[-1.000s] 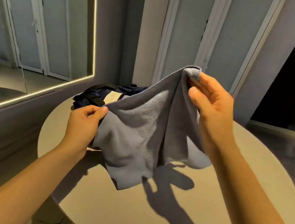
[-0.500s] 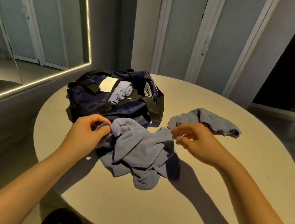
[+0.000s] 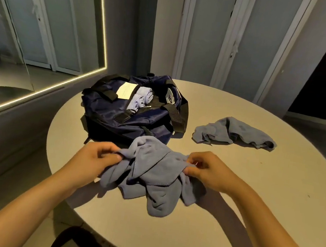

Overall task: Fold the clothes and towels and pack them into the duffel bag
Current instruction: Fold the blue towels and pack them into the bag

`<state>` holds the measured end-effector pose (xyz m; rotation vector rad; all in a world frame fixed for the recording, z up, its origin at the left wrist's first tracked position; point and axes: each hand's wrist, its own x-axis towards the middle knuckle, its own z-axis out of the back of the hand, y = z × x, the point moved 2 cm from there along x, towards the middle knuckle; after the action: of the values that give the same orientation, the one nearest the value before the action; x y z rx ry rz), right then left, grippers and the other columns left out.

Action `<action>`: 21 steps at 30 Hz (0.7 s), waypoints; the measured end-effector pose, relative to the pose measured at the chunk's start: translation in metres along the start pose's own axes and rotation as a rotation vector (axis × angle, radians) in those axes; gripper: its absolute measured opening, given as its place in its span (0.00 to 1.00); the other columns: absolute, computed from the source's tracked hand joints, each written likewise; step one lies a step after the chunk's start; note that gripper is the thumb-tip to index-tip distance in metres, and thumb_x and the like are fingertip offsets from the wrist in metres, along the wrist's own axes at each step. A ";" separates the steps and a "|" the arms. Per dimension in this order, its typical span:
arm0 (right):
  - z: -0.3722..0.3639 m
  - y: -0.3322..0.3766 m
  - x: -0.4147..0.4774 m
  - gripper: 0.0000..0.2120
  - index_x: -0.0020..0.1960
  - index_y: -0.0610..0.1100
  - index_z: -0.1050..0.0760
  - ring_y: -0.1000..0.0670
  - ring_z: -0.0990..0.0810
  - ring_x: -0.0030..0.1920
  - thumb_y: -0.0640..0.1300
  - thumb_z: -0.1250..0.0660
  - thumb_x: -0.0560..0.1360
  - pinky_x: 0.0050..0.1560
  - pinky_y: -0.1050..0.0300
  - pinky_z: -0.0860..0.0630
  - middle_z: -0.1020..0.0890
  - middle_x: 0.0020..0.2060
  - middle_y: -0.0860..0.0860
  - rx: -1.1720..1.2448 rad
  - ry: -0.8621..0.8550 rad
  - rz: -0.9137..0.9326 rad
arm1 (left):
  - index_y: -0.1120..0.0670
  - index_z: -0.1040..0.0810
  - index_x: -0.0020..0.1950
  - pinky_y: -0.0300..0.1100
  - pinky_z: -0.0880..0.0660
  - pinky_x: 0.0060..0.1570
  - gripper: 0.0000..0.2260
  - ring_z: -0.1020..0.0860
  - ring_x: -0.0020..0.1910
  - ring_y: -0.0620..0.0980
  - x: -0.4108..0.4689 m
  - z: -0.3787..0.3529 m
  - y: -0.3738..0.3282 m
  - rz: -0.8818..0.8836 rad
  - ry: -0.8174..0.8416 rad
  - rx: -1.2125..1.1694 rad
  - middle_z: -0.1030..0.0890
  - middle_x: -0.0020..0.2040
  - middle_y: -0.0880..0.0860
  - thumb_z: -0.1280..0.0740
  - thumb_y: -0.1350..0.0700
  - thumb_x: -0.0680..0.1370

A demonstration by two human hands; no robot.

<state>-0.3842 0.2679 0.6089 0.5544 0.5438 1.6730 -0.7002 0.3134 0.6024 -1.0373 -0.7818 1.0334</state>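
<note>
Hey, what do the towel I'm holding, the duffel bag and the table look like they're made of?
Towel: soft blue-grey terry or microfibre, matte; fuzzy nap, limp folds.
Duffel bag: navy woven synthetic, probably nylon; faint sheen, crisp creases, with black webbing straps.
Table: smooth, matte beige top, perhaps laminate or painted board; the look leaves it open.

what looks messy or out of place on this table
Nothing looks spilled or damaged. The towel gripped by the left hand and right hand is bunched, and a second towel lies crumpled, unfolded, right of the open duffel bag.
</note>
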 end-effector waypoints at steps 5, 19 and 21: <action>0.065 0.032 -0.015 0.09 0.44 0.39 0.19 0.44 0.20 0.45 0.44 0.31 0.79 0.49 0.50 0.24 0.18 0.43 0.39 0.687 -0.153 -0.165 | 0.57 0.16 0.48 0.36 0.23 0.33 0.06 0.19 0.35 0.46 0.019 -0.004 -0.043 0.064 -0.209 -0.384 0.15 0.38 0.52 0.32 0.58 0.81; 0.103 0.014 -0.023 0.12 0.49 0.31 0.17 0.39 0.18 0.42 0.42 0.26 0.73 0.44 0.46 0.19 0.16 0.42 0.34 0.677 -0.500 -0.457 | 0.53 0.17 0.53 0.44 0.21 0.35 0.06 0.18 0.46 0.51 0.060 0.000 -0.067 0.278 -0.392 -0.679 0.15 0.50 0.55 0.26 0.56 0.77; 0.110 0.013 -0.023 0.09 0.46 0.34 0.16 0.40 0.18 0.40 0.41 0.29 0.77 0.38 0.50 0.20 0.15 0.40 0.38 0.601 -0.501 -0.454 | 0.54 0.16 0.55 0.46 0.23 0.37 0.10 0.18 0.45 0.53 0.061 0.004 -0.059 0.298 -0.409 -0.635 0.14 0.51 0.56 0.25 0.54 0.76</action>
<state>-0.3218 0.2483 0.7007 1.1506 0.7328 0.8755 -0.6652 0.3631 0.6618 -1.5371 -1.3747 1.3115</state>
